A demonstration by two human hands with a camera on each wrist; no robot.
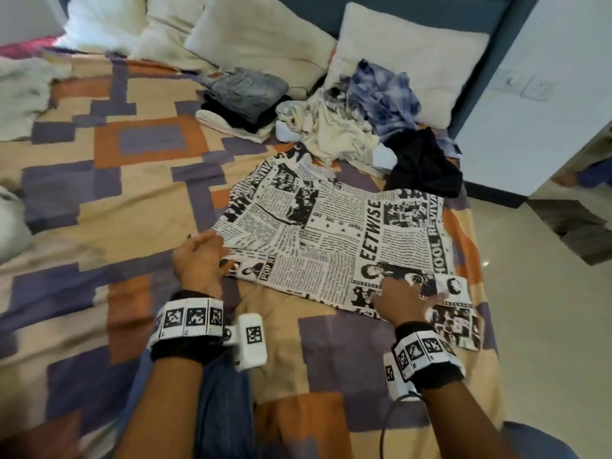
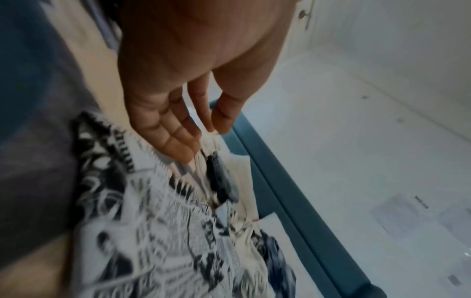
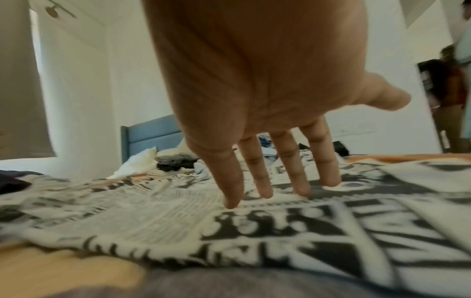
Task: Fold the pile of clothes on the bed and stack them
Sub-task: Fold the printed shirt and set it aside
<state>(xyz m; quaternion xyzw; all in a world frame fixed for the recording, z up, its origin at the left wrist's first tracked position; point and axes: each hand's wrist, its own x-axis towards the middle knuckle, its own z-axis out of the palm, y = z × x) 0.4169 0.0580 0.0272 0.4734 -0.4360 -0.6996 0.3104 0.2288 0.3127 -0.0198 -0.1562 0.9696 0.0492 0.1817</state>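
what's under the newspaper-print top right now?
The newspaper-print top lies flat on the patterned bedspread, which shows all around its edges. The right hand has its fingertips on the cloth. Anything beneath the fabric is covered.

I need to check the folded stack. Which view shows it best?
The head view: the folded stack sits whole below the pillows. The right wrist view shows it small and distant; the left wrist view shows it blurred, if at all.

Bare hands, banded wrists

Behind the fingers of the left hand (image 1: 198, 256) and right hand (image 1: 402, 301), each wrist wears a black band (image 1: 180, 351) carrying white blocks printed with black square markers; a thin cable (image 1: 389, 422) trails from the right one.
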